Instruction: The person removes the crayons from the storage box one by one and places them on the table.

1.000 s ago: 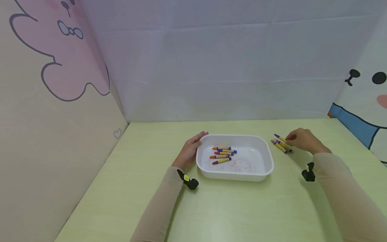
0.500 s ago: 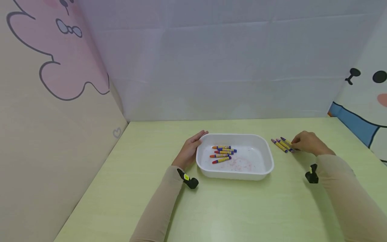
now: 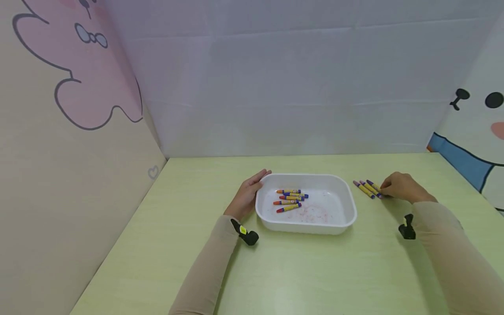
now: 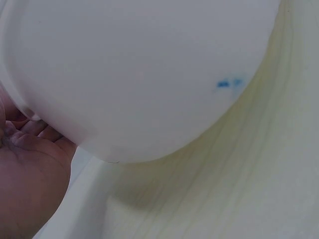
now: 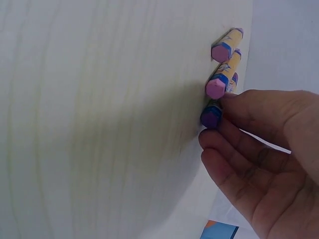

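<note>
At the left end of a white plastic tray (image 3: 305,228), my left hand (image 3: 245,197) grips the rim and side. In the left wrist view the tray's wall (image 4: 139,84) hides part of its fingers. Farther right, my right hand (image 3: 403,187) pinches a dark purple crayon (image 5: 211,115) between thumb and fingers, low over the table. Beside it lie two crayons with pink ends, one (image 5: 219,82) right against it and another (image 5: 227,47) slightly apart. All have yellow wrappers. Inside the tray, several orange and red crayons (image 3: 289,203) lie in its left half.
The pale green table (image 3: 275,275) reaches back to a white cloth wall (image 3: 256,109). A pink cartoon figure marks the left wall (image 3: 98,96); a white and blue one covers the right wall (image 3: 464,153). Reddish crayon marks show on the tray floor.
My right hand has shifted slightly right and turned the purple crayon from a raised slant down alongside the two pink ones. The left hand and tray stay put.
</note>
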A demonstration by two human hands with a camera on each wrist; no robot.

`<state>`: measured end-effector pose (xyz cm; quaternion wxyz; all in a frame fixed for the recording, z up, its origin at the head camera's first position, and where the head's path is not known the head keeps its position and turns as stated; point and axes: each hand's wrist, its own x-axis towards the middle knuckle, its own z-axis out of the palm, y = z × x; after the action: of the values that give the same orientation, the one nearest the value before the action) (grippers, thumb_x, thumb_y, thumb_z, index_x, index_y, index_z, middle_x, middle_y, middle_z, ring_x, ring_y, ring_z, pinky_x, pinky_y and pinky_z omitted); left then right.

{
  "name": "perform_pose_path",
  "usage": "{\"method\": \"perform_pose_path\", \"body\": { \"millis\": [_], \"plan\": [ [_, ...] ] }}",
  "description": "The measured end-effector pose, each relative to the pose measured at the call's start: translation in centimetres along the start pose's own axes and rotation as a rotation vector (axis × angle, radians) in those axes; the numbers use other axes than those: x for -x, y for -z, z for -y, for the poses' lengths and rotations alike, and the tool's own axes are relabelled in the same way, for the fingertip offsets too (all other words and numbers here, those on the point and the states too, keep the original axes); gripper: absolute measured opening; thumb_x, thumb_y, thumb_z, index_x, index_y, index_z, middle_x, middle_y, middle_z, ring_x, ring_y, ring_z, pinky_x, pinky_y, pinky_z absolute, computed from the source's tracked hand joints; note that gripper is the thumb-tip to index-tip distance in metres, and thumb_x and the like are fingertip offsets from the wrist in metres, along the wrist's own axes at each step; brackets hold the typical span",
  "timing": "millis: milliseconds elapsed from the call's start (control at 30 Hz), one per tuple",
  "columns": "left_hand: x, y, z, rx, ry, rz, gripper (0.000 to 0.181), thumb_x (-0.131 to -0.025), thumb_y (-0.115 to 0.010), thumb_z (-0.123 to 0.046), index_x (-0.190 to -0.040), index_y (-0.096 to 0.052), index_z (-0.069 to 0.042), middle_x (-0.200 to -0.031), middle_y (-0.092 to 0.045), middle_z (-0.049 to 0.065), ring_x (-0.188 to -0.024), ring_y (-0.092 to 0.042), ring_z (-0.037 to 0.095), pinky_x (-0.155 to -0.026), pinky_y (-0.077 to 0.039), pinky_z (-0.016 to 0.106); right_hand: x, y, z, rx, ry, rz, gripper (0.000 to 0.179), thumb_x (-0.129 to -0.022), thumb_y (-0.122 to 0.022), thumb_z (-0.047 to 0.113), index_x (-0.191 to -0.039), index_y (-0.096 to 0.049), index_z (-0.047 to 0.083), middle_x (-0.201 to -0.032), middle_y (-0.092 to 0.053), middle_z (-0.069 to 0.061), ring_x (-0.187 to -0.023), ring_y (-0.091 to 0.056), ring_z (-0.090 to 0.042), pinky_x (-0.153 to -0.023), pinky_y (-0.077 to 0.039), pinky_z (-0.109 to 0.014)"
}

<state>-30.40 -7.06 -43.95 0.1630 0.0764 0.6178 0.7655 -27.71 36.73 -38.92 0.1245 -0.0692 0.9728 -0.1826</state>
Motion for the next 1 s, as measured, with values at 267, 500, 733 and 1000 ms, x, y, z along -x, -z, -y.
{"method": "perform_pose_path", "body": {
  "millis": [267, 500, 733, 1000],
  "plan": [
    [0.1, -0.1, -0.2, 0.001, -0.01, 0.008, 0.046, -0.104, -0.035, -0.01, -0.15, -0.036, -0.017, -0.152, -0.04, -0.004, -0.143, -0.031, 0.018, -0.116, -0.031, 0.038, 0.3, 0.9, 0.4, -0.032, 0.007, 0.003, 0.032, -0.091, -0.056, 0.014, -0.105, -0.065, -0.014, -0.088, -0.069, -0.018, -0.077, -0.061, -0.024, -0.065, -0.053, -0.04],
    [0.1, -0.1, -0.1, 0.003, -0.01, 0.003, 0.046, -0.104, -0.035, -0.01, -0.149, -0.036, -0.017, -0.152, -0.04, -0.004, -0.143, -0.032, 0.018, -0.116, -0.032, 0.037, 0.3, 1.7, 1.5, -0.027, 0.031, -0.031, 0.034, -0.092, -0.055, 0.013, -0.108, -0.062, -0.016, -0.094, -0.068, -0.025, -0.078, -0.064, -0.026, -0.067, -0.055, -0.043],
    [0.1, -0.1, -0.2, -0.004, -0.01, 0.004, 0.046, -0.104, -0.034, -0.01, -0.15, -0.035, -0.017, -0.152, -0.039, -0.004, -0.143, -0.031, 0.018, -0.116, -0.032, 0.037, -0.1, 2.6, 3.6, -0.03, 0.07, -0.052, 0.034, -0.094, -0.055, 0.015, -0.111, -0.062, -0.014, -0.1, -0.067, -0.028, -0.082, -0.065, -0.031, -0.07, -0.055, -0.047],
    [0.2, -0.1, -0.2, 0.004, -0.008, 0.005, 0.046, -0.104, -0.034, -0.01, -0.15, -0.035, -0.016, -0.152, -0.04, -0.004, -0.143, -0.032, 0.019, -0.116, -0.032, 0.038, -0.5, 3.5, 6.8, -0.013, 0.138, -0.099, 0.033, -0.094, -0.058, 0.018, -0.111, -0.065, -0.01, -0.105, -0.067, -0.027, -0.091, -0.064, -0.037, -0.076, -0.055, -0.05]
  ]
}}
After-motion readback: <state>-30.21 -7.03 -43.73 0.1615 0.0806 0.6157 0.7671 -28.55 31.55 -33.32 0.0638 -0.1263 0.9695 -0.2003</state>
